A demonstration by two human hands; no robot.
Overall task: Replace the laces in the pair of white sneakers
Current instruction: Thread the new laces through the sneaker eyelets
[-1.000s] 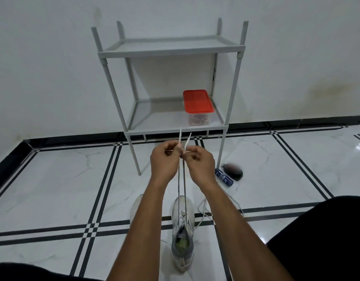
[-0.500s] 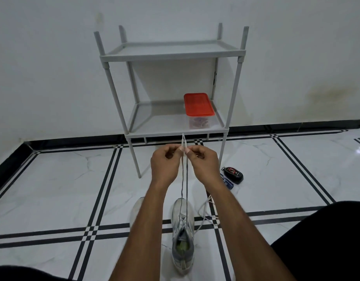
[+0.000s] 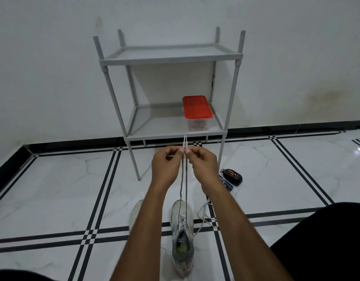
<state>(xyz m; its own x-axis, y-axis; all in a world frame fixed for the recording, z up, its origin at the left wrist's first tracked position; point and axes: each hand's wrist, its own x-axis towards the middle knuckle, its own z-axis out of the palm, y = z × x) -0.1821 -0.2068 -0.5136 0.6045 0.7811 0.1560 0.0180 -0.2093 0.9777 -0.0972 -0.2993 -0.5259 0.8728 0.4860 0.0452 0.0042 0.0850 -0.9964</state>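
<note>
On the left, a second white sneaker is seen on the floor, mostly hidden behind the left forearm, just beside the sneaker being laced. The left hand is raised above the shoes with its fingers pinched closed on one end of the lace, thumb against forefinger, the other fingers curled in. The two lace ends are held side by side and pulled straight upward, their tips projecting a little above the fingertips and lying level with each other. Below the hands, the two strands run down nearly parallel to the upper eyelets of the white sneaker, which stands upright on the tiled floor with its toe pointing away from the person and its opening toward the camera. The right hand is held just beside the left, its fingers likewise closed in a pinch on the other lace end. Behind the hands, a grey two-tier shelf is placed against the wall, and a clear box with a red lid is set on its lower tier. To the right of the sneaker, a loose white lace lies curled on the floor. Farther right, a small dark object with a red mark rests on the floor beside a blue item. A dark-clothed leg fills the lower right corner.
</note>
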